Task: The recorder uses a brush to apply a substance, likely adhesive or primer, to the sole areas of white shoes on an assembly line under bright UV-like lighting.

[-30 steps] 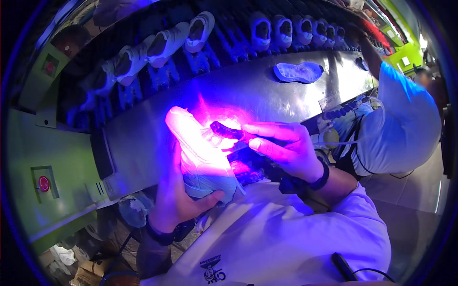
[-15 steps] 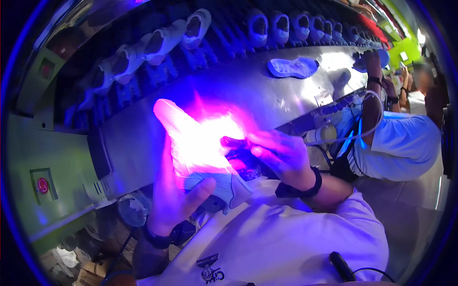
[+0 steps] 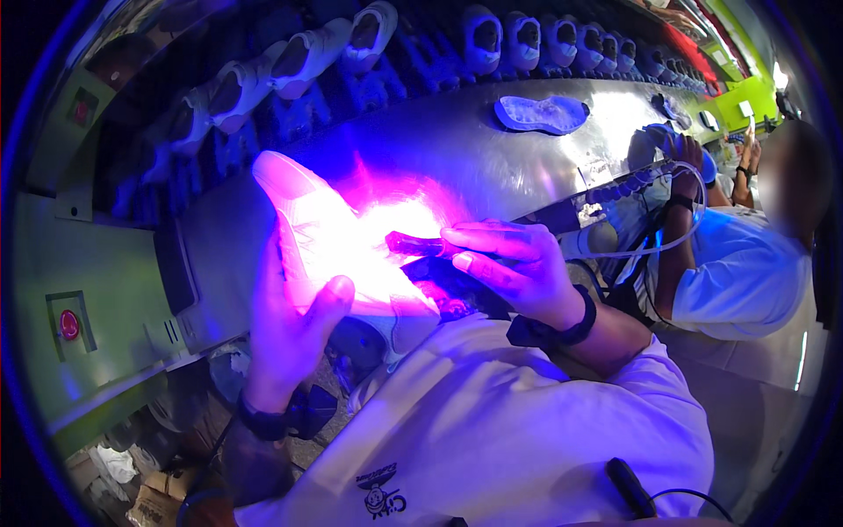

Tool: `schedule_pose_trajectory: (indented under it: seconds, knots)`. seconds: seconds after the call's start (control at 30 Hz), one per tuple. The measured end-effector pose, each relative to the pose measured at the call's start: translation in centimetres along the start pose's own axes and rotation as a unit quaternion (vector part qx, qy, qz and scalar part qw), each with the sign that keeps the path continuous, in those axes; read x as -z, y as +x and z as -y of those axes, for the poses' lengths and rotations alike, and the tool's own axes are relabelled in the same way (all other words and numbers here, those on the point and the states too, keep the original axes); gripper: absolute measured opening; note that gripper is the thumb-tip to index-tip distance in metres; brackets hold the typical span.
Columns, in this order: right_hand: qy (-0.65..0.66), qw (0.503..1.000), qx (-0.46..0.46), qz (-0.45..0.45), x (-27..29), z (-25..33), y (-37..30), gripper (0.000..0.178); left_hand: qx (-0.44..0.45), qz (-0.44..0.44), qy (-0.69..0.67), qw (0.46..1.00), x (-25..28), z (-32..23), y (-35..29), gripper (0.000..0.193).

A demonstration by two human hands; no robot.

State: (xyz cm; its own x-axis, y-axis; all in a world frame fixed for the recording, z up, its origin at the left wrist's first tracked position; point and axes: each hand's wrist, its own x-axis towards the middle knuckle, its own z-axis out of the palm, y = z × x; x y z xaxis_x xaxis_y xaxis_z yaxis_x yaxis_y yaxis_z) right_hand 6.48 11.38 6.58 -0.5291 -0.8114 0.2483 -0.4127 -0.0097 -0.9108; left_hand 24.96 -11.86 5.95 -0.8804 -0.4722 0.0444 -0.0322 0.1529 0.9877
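A light-coloured shoe (image 3: 303, 198), lit pink-white, lies tilted across the near edge of the bench with its toe toward the far left. My left hand (image 3: 294, 329) grips its side, fingers under it and thumb on top. Between the fingers and thumb of my right hand (image 3: 531, 277) is a short dark stick-like tool (image 3: 413, 246), its tip at or close to the shoe's side. Glare from a violet-pink light hides the shoe's middle and the tool's exact contact. A dark object lit pink (image 3: 439, 299) shows under my right hand; its kind is unclear.
A metal bench (image 3: 465, 162) holds a loose shoe sole (image 3: 542, 115). Behind it runs a dark rack with several white shoes (image 3: 369, 35). At the right sits a co-worker in a pale shirt (image 3: 746, 272), near a pale tube (image 3: 641, 253). A green panel with a red button (image 3: 69, 325) stands left.
My left hand and the shoe have shifted left and slightly up. The tool in my right hand has moved a little left and shows more clearly. The co-worker has leaned nearer.
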Motion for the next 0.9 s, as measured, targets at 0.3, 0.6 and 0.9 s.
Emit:
schedule_pose_trajectory:
  seconds: [0.3,0.6,0.9]
  knots:
    - [-0.03,0.992,-0.115,0.046,1.5,2.5,0.6,0.032,-0.021,-0.082,-0.041,0.996,0.1,1.6,1.4,0.07]
    - [-0.186,0.981,0.051,0.019,2.7,2.0,1.2,0.03,0.038,-0.099,-0.112,0.988,-0.3,2.8,1.5,0.059]
    - [-0.363,0.876,0.317,0.013,3.9,3.5,4.3,0.031,-0.013,-0.085,-0.11,0.99,-1.7,4.6,-1.0,0.057]
